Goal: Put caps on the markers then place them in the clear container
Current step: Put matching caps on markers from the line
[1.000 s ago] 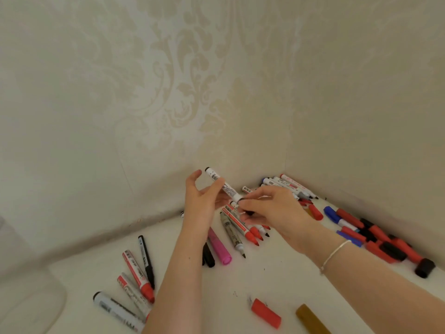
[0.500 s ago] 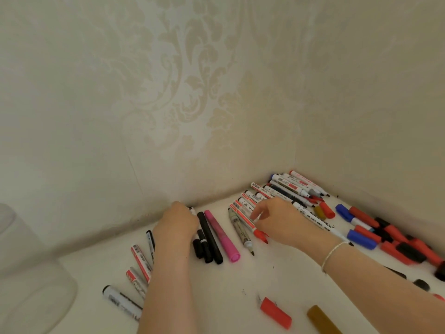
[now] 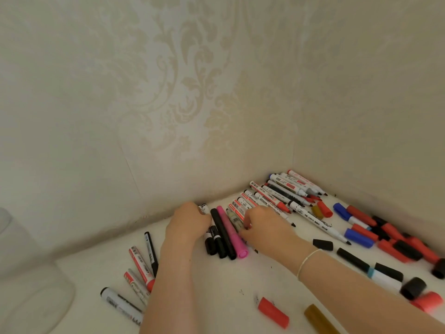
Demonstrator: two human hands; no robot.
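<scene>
Head view — left hand (image 3: 190, 219), right hand (image 3: 261, 227) knuckles-up on markers (image 3: 226, 231).

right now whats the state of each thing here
left hand: down on the black markers, grip unclear
right hand: fingers curled among the markers
pink marker: capped, lying flat
red cap: loose on the table
clear container: no markers visible inside

Both hands are lying low on the white tabletop (image 3: 216, 292) in a wallpapered corner: the left hand (image 3: 189, 221) is resting beside a black marker (image 3: 222, 233) and a pink marker (image 3: 231, 232), while the right hand (image 3: 263, 229) is reaching into a row of uncapped markers (image 3: 272, 198). Loose caps (image 3: 352, 260) are lying scattered to the right, and the clear container (image 3: 31, 292) is sitting at the far left edge.
</scene>
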